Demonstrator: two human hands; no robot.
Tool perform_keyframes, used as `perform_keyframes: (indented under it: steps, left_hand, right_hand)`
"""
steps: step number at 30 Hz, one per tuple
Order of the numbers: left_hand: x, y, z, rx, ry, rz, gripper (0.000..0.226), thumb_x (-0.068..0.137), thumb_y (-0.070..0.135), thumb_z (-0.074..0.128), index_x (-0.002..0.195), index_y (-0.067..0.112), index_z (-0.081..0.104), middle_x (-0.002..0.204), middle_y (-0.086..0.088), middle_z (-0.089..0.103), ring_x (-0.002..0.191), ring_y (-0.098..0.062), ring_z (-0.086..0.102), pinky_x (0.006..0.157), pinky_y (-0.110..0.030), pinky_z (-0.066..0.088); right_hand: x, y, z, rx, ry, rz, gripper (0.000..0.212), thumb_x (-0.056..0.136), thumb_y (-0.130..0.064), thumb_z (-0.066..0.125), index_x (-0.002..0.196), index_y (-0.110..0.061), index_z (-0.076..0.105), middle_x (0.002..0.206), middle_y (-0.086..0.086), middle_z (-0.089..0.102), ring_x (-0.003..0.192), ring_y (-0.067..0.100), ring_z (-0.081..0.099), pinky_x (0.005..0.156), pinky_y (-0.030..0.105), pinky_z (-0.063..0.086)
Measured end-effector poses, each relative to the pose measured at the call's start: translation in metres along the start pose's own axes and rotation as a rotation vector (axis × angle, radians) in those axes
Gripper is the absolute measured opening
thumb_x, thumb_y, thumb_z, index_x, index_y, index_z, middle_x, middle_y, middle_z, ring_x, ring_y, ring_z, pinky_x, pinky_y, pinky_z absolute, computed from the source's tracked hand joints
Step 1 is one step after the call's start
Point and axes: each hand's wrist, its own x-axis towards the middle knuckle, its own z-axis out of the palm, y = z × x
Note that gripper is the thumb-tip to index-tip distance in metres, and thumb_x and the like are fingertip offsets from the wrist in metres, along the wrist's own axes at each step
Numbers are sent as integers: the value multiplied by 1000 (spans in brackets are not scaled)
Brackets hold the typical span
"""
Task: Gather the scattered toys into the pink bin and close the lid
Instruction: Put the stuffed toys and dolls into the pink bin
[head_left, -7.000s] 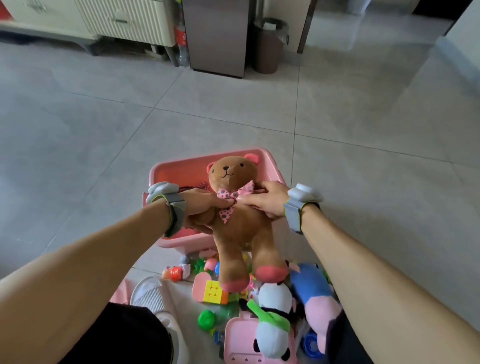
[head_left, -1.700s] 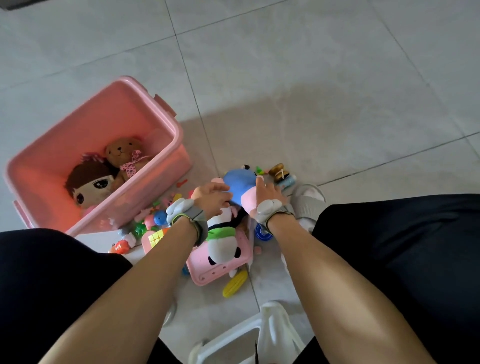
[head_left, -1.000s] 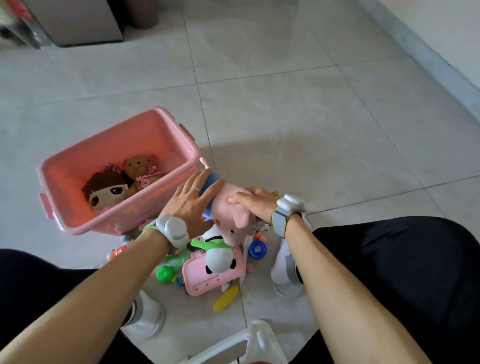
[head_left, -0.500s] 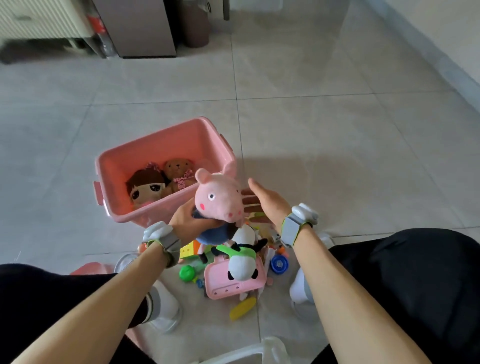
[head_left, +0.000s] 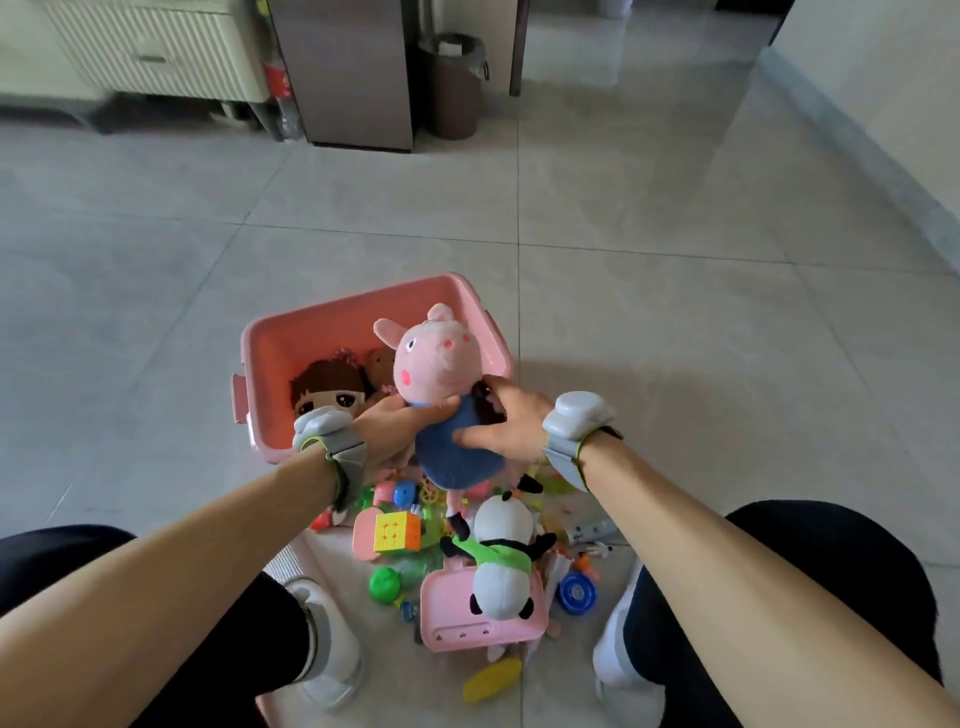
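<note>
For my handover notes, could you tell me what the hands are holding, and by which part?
Both hands, left and right, hold the pink plush pig by its blue-clad body.

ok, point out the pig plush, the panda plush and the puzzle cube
pig plush (head_left: 434, 358): head view, on its pink face.
panda plush (head_left: 503, 590): head view, on its white belly.
puzzle cube (head_left: 395, 531): head view, on its yellow face.

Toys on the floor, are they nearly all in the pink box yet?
Not nearly. A doll and brown bear already lie in the pink bin. Both hands hold the pig plush over it. The panda, cube and many small toys remain on the floor; no lid is on.
</note>
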Motion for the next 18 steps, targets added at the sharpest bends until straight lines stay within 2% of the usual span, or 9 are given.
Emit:
perform_keyframes:
  steps: [3, 5, 10, 12, 13, 14, 15, 16, 18]
  left_hand:
    - [10, 14, -4, -13, 32, 23, 41, 93, 25, 61, 127, 2, 57, 119, -18, 66, 107, -34, 65, 94, -45, 52]
    - [19, 24, -10, -8, 63, 22, 42, 91, 28, 64, 125, 3, 60, 117, -16, 68, 108, -33, 65, 96, -47, 52]
    - [48, 39, -29, -5, 95, 15, 47, 79, 40, 75, 114, 9, 67, 110, -11, 72, 110, -32, 65, 101, -49, 49]
    - [66, 46, -35, 11, 65, -12, 52, 77, 46, 76, 114, 10, 68, 112, -12, 71, 108, -35, 65, 96, -49, 52]
    - [66, 48, -33, 12, 47, -29, 47, 82, 44, 72, 114, 10, 67, 112, -12, 71, 104, -34, 67, 85, -43, 58]
    - [76, 50, -34, 6, 42, -51, 41, 87, 40, 67, 114, 9, 67, 111, -13, 72, 98, -31, 69, 70, -36, 59]
    - [85, 50, -36, 0, 53, -74, 37, 90, 37, 64, 113, 8, 66, 109, -13, 72, 94, -30, 69, 62, -32, 58]
    - [95, 51, -39, -11, 71, -85, 36, 91, 35, 64, 113, 7, 66, 108, -14, 72, 93, -32, 69, 64, -33, 58]
    - [112, 53, -42, -11, 116, -82, 33, 91, 33, 65, 112, 7, 67, 110, -16, 71, 99, -34, 68, 80, -41, 58]
  right_hand:
    - [18, -9, -15, -63, -17, -17, 66, 75, -40, 75, 131, -26, 44, 108, -8, 57, 96, 15, 56, 69, 22, 44]
    - [32, -14, -24, -49, -26, -24, 70, 72, -42, 77, 131, -27, 44, 109, -7, 60, 101, 17, 60, 77, 27, 51]
    - [63, -16, -35, -31, -3, -13, 73, 70, -42, 79, 133, -28, 43, 113, -7, 58, 103, 16, 58, 79, 24, 45]
    - [81, -14, -34, -16, 12, 8, 87, 65, -47, 80, 138, -30, 36, 119, -7, 56, 107, 18, 57, 82, 28, 48]
    - [82, -13, -31, -28, 17, 11, 95, 63, -50, 80, 141, -31, 30, 122, -6, 55, 107, 18, 56, 82, 29, 48]
    - [93, -12, -29, -42, 23, 21, 99, 63, -51, 80, 143, -31, 25, 123, -6, 54, 107, 19, 55, 81, 29, 47]
    - [104, -10, -27, -54, 39, 30, 100, 64, -51, 79, 144, -31, 23, 124, -4, 53, 107, 21, 55, 81, 29, 45]
    - [114, -9, -25, -62, 61, 38, 98, 66, -50, 78, 144, -30, 23, 125, -3, 52, 108, 22, 55, 81, 29, 44]
    - [133, -6, -25, -80, 97, 40, 90, 69, -45, 77, 142, -27, 27, 129, 1, 51, 110, 25, 55, 80, 27, 41]
